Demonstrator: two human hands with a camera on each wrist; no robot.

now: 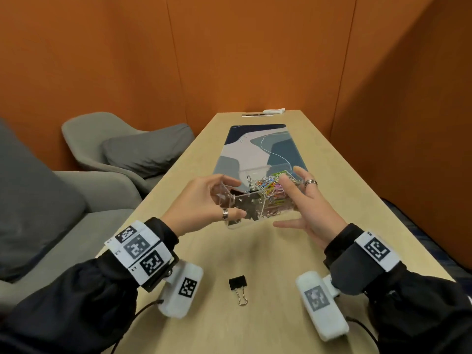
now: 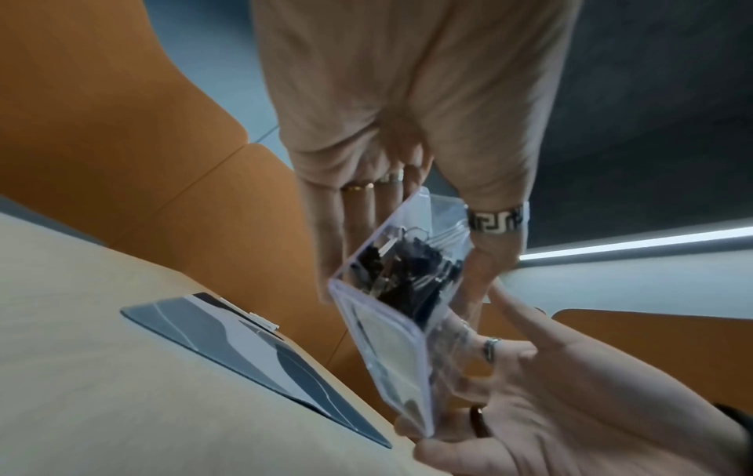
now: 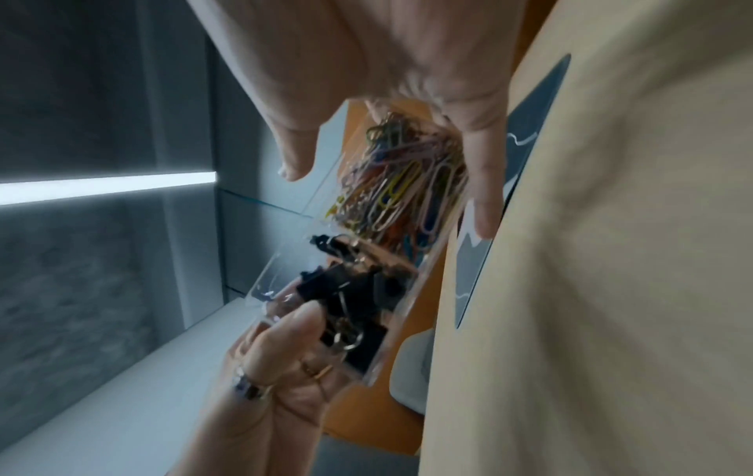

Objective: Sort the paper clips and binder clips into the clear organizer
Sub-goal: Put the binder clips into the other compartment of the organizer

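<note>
The clear organizer [image 1: 231,191] [image 2: 387,341] [image 3: 285,267] is held up above the table, tilted. Black binder clips [image 1: 246,209] [image 2: 411,273] [image 3: 358,302] fill its left compartment and coloured paper clips [image 1: 270,198] [image 3: 407,186] its right one. My left hand [image 1: 224,200] [image 2: 407,264] pinches the left end between thumb and fingers. My right hand [image 1: 293,200] [image 3: 387,196] lies against the right end with its fingers straight and its thumb spread away. One black binder clip [image 1: 238,284] lies loose on the table [image 1: 268,333] in front of me.
A blue and grey desk mat [image 1: 255,144] lies beyond the hands. A white object [image 1: 273,111] and a metal strip sit at the table's far end. Grey chairs [image 1: 122,154] stand along the left edge, and orange walls close in behind and to the right.
</note>
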